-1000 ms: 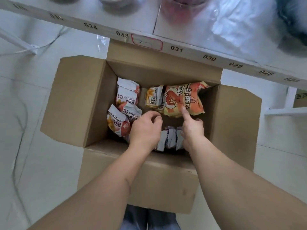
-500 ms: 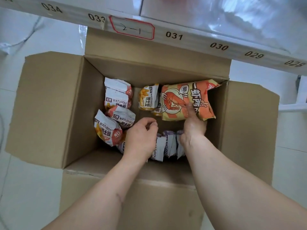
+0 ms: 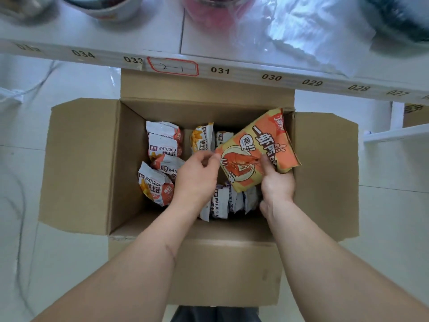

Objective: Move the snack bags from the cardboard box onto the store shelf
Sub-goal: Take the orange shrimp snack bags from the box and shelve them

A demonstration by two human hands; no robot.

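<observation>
an open cardboard box (image 3: 88, 163) stands on the pale tiled floor (image 3: 46, 263) with all four flaps folded outward, just in front of the white shelf edge (image 3: 255, 74) that carries printed numbers and a red-bordered label (image 3: 173, 67) reading 2-1; both bare forearms reach down into the box from the near side; the right hand (image 3: 276, 182) grips the large orange shrimp snack bag (image 3: 253, 152) at its lower end, thumb laid across the printed front and fingers curled behind, so the bag stands tilted with its top corner leaning toward the far right corner of the box; the left hand (image 3: 197, 175) pinches the left edge of the same bag between thumb and fingertips, its other fingers loosely curled; small white-and-orange watudou bags (image 3: 162, 147) lie piled along the left wall of the box, another (image 3: 202, 138) stands against the far wall beside the big bag, and a row of them (image 3: 220, 201) stands on edge at the near wall under the two hands; on the shelf above, the rims of bowls (image 3: 109, 8) and a crumpled clear plastic sheet (image 3: 301, 31) show, blurred; a second white shelf rail (image 3: 394, 133) juts in at the right.
</observation>
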